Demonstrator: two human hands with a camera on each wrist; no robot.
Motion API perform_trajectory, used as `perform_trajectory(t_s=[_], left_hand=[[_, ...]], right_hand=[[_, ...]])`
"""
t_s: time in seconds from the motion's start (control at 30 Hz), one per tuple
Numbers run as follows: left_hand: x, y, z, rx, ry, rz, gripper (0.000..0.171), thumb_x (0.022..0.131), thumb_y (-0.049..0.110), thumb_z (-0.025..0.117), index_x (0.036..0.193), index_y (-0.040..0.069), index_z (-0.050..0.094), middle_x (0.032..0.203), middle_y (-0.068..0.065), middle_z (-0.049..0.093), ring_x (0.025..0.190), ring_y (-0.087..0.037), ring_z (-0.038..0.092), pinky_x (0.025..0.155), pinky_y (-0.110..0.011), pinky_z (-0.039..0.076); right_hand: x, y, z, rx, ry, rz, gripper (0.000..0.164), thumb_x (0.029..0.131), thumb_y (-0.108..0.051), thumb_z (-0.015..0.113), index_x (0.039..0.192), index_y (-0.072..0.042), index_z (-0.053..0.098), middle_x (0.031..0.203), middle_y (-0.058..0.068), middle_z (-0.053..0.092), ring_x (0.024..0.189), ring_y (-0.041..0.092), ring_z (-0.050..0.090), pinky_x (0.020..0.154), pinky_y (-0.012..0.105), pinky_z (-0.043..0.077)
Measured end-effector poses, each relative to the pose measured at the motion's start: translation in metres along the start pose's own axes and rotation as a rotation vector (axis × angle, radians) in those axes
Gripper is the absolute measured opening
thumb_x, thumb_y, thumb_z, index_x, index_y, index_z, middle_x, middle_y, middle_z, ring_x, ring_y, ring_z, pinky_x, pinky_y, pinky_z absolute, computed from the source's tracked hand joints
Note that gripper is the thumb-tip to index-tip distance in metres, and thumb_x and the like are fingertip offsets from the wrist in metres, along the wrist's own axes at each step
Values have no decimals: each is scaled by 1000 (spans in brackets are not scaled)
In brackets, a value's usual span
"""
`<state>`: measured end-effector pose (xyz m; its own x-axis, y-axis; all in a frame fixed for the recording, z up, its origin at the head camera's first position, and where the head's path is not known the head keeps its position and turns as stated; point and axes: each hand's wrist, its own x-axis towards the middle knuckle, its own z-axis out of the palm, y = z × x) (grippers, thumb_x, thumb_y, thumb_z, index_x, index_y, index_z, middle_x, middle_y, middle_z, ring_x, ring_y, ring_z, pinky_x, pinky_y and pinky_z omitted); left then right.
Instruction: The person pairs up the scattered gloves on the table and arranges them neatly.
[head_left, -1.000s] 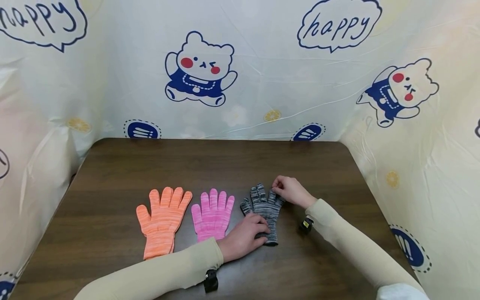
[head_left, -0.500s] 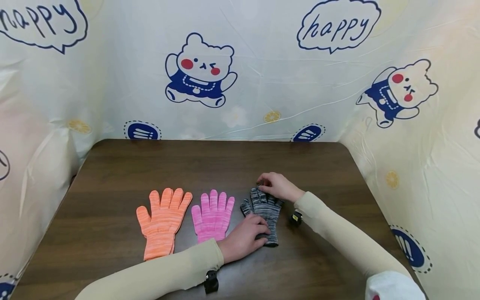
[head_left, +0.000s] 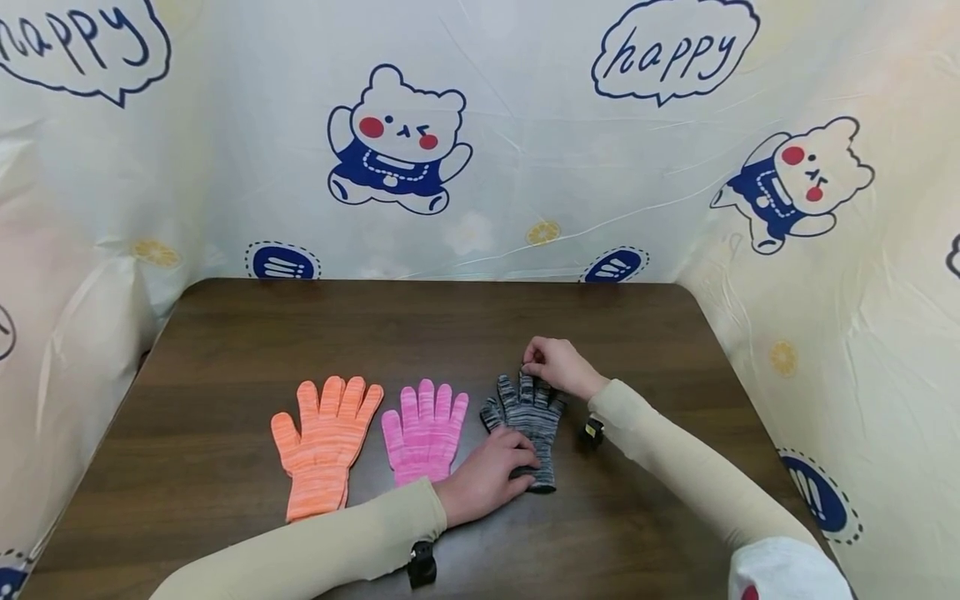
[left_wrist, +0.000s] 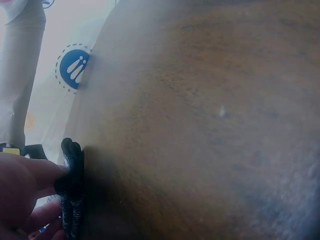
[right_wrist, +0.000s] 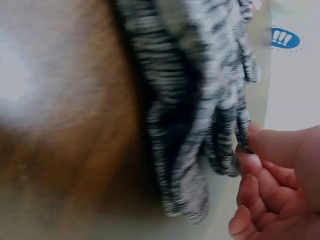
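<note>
A grey-and-black striped knit glove lies on the table at the right of a row, its fingers away from me. My left hand rests on its lower palm, thumb down by the cuff; in the left wrist view the thumb touches the dark cuff edge. With thumb and index finger, my right hand pinches the tip of one glove finger at the far end. The right wrist view shows that pinch close up, the other glove fingers hanging loose beside it.
To the left lie a pink glove and an orange glove, both flat with fingers spread. My left forearm crosses over their cuffs. The brown table ends at a printed curtain at the back and sides.
My right hand has moved left from the glove's outer fingers to a middle one, then slightly back right, now pinching a fingertip. The left hand has stayed in place.
</note>
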<state>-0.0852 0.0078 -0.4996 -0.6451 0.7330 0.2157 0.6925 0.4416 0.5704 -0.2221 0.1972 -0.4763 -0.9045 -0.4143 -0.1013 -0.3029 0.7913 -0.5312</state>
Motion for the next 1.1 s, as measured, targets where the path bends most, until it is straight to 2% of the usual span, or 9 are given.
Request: perform_trajectory(t_s=[0.13,0.33,0.73,0.9,1.1], left_hand=[[1,0,0,-4,-11,-4,17,87,22,66,102,16,70,108,3,59,103,-14,50,89,-28,42],[1,0,0,-18,-24,-21,18,88,23,65,104,16,70,110,3,59,104,-14,50,90,-28,42],[0,0,1,-11,-35,-43,18,88,24,65,104,17,70,110,4,59,104,-13,49,90,-27,42],[0,-1,1,5,-3,-22,17,87,23,65,102,16,70,108,3,59,103,-13,49,90,-27,41],[1,0,0,8,1,-23,17,87,22,65,102,16,70,107,3,59,104,-14,49,91,-27,41]], right_hand=[[-8,2,0,-19,15,-47,11,84,-19,70,89,-13,61,81,-3,59,74,11,54,69,28,46],[-35,2,-2,16,72,-85,15,85,-19,69,97,-14,61,85,-3,56,75,11,52,68,28,47],[-86,-1,11,62,16,-135,7,87,-15,66,90,-19,61,80,-10,56,69,5,52,62,22,47],[-98,-5,19,84,-26,-155,7,87,-16,66,89,-20,61,77,-13,57,68,2,54,62,21,48],[-104,-4,24,75,-12,-125,8,86,-17,68,88,-21,61,77,-12,56,68,2,53,63,22,48]])
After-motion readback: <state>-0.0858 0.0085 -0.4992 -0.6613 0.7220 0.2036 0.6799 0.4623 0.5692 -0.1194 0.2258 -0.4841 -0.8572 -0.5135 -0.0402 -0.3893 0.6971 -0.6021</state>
